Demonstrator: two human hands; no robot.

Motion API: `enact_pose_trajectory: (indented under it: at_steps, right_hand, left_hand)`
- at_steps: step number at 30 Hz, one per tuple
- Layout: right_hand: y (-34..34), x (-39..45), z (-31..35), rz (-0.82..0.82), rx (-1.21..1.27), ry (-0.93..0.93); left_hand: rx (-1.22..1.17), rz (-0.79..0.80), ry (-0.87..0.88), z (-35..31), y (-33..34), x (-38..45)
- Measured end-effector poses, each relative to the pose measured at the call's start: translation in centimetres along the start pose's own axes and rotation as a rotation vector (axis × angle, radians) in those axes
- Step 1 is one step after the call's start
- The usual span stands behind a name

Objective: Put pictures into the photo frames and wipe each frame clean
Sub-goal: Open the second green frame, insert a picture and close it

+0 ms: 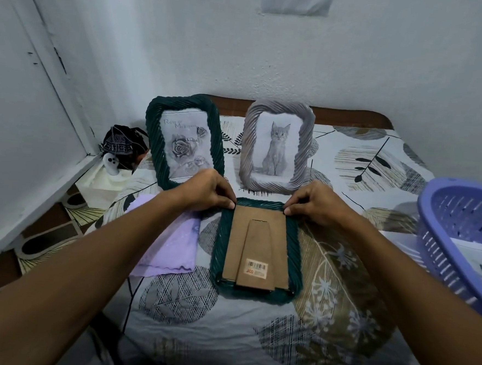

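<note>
A dark green rope-edged frame lies face down on the bed, its brown cardboard back and folded stand with a barcode sticker facing up. My left hand pinches the frame's far left corner with curled fingers. My right hand pinches the far right corner the same way. Behind them stand a green frame with a rose picture and a grey frame with a kitten picture. A lilac cloth lies left of the face-down frame.
A purple plastic basket holding a paper sits at the right edge of the bed. A leaf-patterned bedsheet covers the bed. A dark cap and a small white figure sit in the left corner by the wall.
</note>
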State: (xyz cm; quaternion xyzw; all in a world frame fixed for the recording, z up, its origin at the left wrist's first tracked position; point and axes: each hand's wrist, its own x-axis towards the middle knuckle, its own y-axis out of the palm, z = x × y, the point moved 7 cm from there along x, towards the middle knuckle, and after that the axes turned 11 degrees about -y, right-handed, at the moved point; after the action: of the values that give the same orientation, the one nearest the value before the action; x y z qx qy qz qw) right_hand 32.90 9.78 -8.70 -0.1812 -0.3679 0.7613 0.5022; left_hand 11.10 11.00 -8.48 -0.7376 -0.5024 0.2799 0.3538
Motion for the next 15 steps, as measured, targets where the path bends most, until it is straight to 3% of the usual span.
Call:
enact_pose_trajectory:
  at_steps: [15]
  right_hand:
    - [0.33, 0.3, 0.65, 0.04, 0.009, 0.038]
  left_hand:
    - [-0.052, 0.022, -0.019, 0.65, 0.15, 0.32]
